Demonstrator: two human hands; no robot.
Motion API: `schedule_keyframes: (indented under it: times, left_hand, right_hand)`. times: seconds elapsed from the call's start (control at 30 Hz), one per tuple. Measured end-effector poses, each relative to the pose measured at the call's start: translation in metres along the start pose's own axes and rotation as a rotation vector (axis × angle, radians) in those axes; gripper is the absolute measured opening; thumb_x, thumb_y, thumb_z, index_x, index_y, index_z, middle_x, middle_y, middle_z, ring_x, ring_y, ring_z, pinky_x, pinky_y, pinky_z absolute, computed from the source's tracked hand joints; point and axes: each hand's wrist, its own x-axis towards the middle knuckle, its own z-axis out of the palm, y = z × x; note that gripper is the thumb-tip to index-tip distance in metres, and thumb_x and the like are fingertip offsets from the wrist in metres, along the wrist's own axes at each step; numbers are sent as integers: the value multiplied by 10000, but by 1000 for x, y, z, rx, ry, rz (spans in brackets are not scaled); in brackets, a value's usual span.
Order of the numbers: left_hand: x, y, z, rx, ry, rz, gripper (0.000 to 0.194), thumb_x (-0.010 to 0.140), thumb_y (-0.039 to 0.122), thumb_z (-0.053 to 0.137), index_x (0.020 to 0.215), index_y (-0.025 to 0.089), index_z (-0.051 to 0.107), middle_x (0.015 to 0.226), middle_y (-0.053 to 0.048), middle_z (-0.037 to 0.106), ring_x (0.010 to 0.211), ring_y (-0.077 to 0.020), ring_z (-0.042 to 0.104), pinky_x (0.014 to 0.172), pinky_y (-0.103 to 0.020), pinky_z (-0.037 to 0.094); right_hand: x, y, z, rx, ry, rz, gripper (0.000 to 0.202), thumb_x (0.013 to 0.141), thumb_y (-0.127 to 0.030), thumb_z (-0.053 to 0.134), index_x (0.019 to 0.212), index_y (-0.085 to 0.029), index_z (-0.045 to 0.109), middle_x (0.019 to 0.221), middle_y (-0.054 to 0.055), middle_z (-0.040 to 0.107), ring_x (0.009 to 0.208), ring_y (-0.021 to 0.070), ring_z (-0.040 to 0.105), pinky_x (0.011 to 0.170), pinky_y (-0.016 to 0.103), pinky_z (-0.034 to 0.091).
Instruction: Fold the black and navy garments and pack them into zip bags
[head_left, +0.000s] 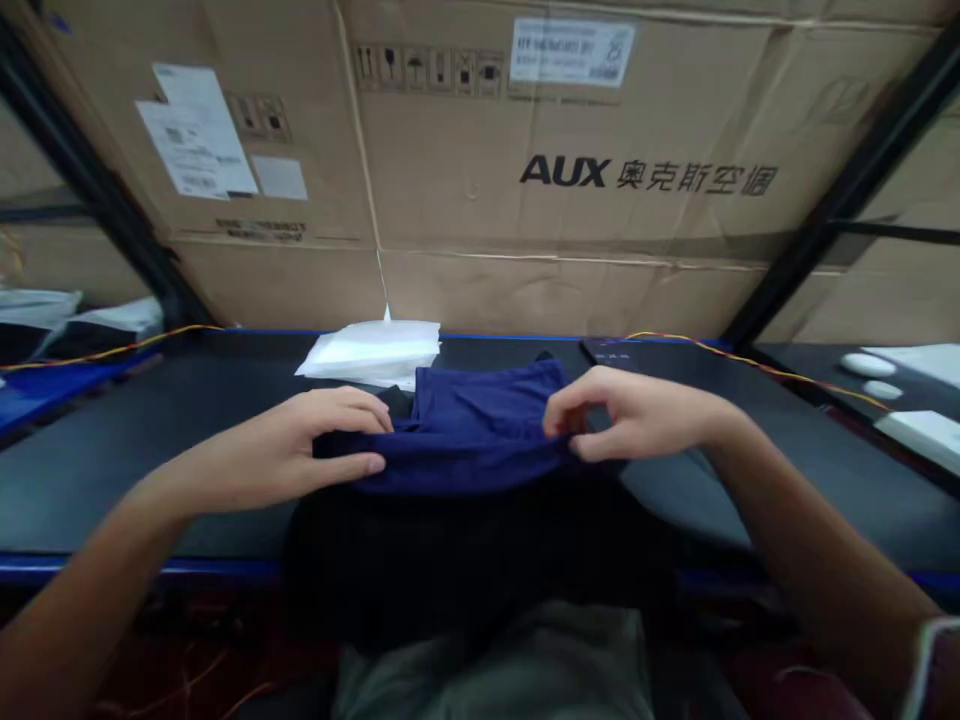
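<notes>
A navy blue piece of cloth [484,400], perhaps a garment, lies partly folded at the near middle of the dark table. Its near edge is lifted between my two hands. My left hand [330,440] pinches the left end of that edge between thumb and fingers. At the right end, my right hand [622,415] grips the same edge with curled fingers. Black cloth [480,550] hangs below the navy edge over the table's front; whether the two are one piece I cannot tell.
Behind the cloth lies a stack of white sheets or bags [375,350]. A dark flat object [607,352] sits at the back right. Large cardboard [465,200] walls the rear, between black metal posts [840,180]. A yellow-red wire [765,368] runs along the right.
</notes>
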Motion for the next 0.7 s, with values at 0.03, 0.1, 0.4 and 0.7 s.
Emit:
schedule_keyframes:
  times: [0.03, 0.1, 0.4, 0.7]
  left_hand:
    - [2, -2, -1, 11, 66, -6, 318, 881, 521, 606, 1029, 270, 732, 1196, -36, 690, 1114, -260, 614, 1039, -348, 453]
    - [5, -1, 0, 62, 220, -27, 356, 891, 538, 584, 1075, 263, 714, 1185, -40, 698, 1121, -274, 611, 1063, -378, 435]
    - [0, 11, 8, 139, 184, -10, 346, 873, 521, 612, 1052, 249, 730, 1097, -43, 735, 1047, -268, 657, 978, -373, 500]
    - [1, 9, -9, -68, 337, -103, 305, 849, 500, 648, 962, 240, 761, 1019, -32, 763, 978, -248, 684, 928, -349, 530]
  right_hand:
    - [-1, 2, -4, -44, 96, -4, 213, 739, -166, 560, 888, -163, 713, 834, 29, 712, 745, 166, 628, 687, 254, 480]
    - [-2, 6, -9, -145, 254, 7, 236, 767, -177, 533, 906, -175, 724, 880, 40, 734, 787, 187, 648, 727, 272, 484]
    - [2, 10, 1, -237, 178, -2, 540, 788, -450, 693, 1271, -218, 626, 1192, 82, 695, 1076, 261, 646, 911, 352, 495]
    - [-10, 14, -18, -90, 338, -29, 311, 839, -274, 544, 1074, -153, 708, 966, 61, 738, 888, 224, 676, 810, 324, 525]
